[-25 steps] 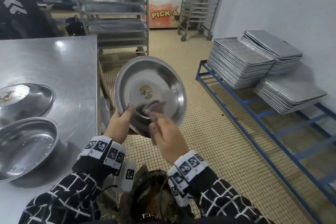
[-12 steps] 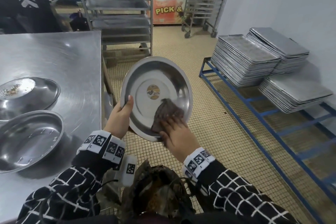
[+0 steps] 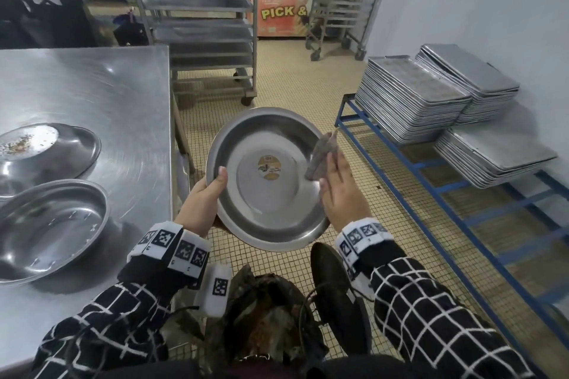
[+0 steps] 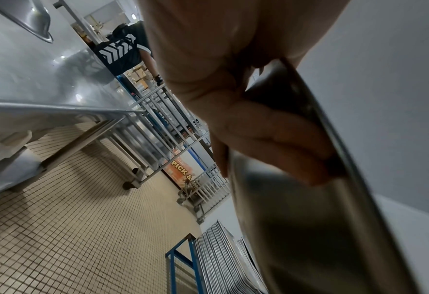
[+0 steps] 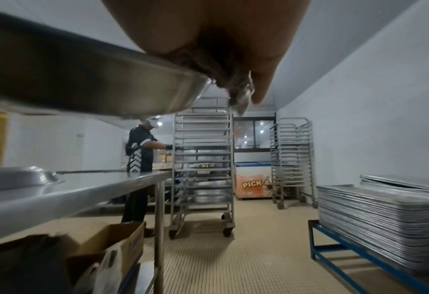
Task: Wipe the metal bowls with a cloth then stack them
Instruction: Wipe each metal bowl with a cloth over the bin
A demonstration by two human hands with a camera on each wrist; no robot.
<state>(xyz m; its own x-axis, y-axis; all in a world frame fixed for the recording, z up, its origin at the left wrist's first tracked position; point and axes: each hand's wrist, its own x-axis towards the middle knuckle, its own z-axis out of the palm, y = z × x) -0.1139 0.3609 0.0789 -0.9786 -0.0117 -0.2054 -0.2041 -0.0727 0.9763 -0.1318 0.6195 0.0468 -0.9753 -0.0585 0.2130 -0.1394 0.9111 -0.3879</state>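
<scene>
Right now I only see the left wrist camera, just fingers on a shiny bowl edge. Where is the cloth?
Observer: The cloth lies against the inner right wall of the held bowl, pressed there by the flat right hand.
Operator: Is the bowl sitting on the table?
Observer: No. The left hand grips its rim and holds it tilted above the tiled floor, beside the table.
Operator: Are there more bowls to clean?
Observer: Two on the table: an upright bowl near the front, and behind it what looks like an upside-down bowl with crumbs on its base.
</scene>
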